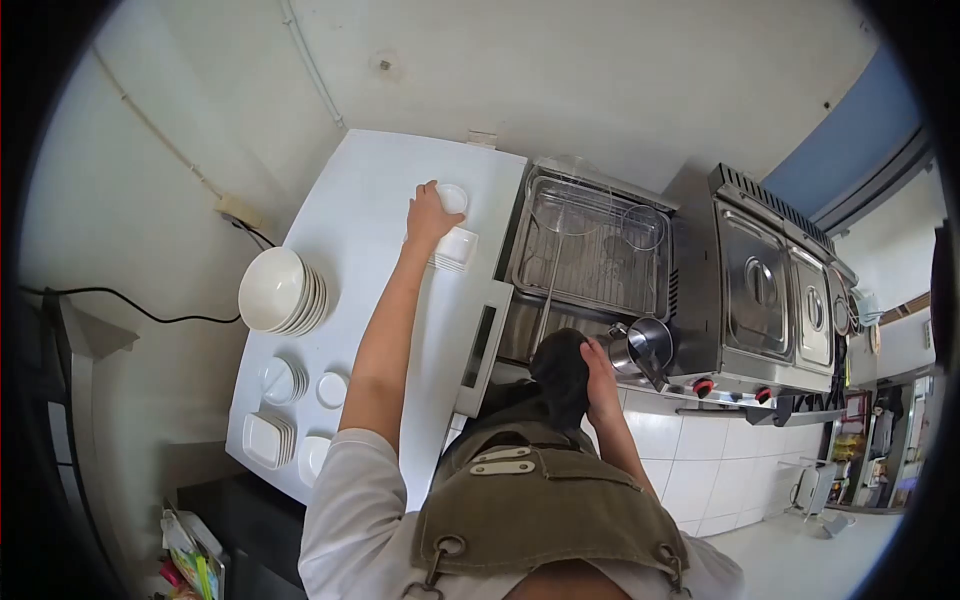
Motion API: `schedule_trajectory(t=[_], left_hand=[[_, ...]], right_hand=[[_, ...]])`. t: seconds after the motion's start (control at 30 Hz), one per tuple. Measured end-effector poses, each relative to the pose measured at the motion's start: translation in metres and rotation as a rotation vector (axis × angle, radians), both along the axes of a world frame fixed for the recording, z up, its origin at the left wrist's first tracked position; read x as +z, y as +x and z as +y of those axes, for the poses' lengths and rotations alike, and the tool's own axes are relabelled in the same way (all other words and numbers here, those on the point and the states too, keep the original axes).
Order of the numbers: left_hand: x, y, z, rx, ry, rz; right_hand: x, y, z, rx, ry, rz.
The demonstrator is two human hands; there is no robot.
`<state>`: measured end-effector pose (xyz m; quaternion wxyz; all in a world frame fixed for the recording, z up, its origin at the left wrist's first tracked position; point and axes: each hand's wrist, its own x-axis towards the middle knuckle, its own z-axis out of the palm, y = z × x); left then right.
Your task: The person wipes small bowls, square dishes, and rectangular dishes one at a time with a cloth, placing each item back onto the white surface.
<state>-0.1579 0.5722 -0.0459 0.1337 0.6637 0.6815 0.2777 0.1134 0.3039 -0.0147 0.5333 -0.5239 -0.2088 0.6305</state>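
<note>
My left hand (430, 214) reaches out across the white counter, its thumb and fingers around the rim of a small round white dish (453, 198). Just below that dish lies a stack of square white plates (455, 247), close to my wrist. My right hand (600, 384) is near my apron, closed on a dark cloth (560, 374); part of its fingers is hidden behind the cloth.
On the counter (360, 190) stand a stack of white bowls (272, 290), small round dishes (281, 380) and square dishes (266, 440). To the right are a wire-racked metal tray (595, 255), a metal pitcher (650, 345) and a lidded steel food warmer (755, 285).
</note>
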Motion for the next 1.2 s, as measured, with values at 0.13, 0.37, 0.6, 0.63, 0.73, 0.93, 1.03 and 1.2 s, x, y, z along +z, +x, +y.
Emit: schedule_trajectory(t=[0.13, 0.37, 0.6, 0.63, 0.73, 0.93, 1.03, 1.2], left_hand=[[0.002, -0.002, 0.004, -0.019, -0.139, 0.102], [0.021, 0.016, 0.023, -0.095, -0.32, 0.395], [0.012, 0.009, 0.042, -0.191, -0.396, 0.324], [0.011, 0.01, 0.042, -0.183, -0.4, 0.335], [0.017, 0.014, 0.039, -0.204, -0.426, 0.366], [0.019, 0.016, 0.045, -0.196, -0.461, 0.4], [0.015, 0.016, 0.052, -0.165, -0.443, 0.405], [0.012, 0.016, 0.054, -0.145, -0.406, 0.376]], right_hand=[[0.004, 0.004, 0.008, 0.02, -0.019, -0.02], [0.018, 0.0, 0.033, 0.169, -0.01, -0.013], [0.014, 0.01, 0.055, 0.269, 0.027, 0.003], [0.016, 0.011, 0.056, 0.276, 0.009, -0.015], [0.006, 0.015, 0.062, 0.267, 0.056, -0.006], [0.01, 0.02, 0.068, 0.249, 0.006, 0.051], [0.013, 0.022, 0.069, 0.268, 0.007, 0.06], [0.014, 0.02, 0.068, 0.273, -0.006, 0.045]])
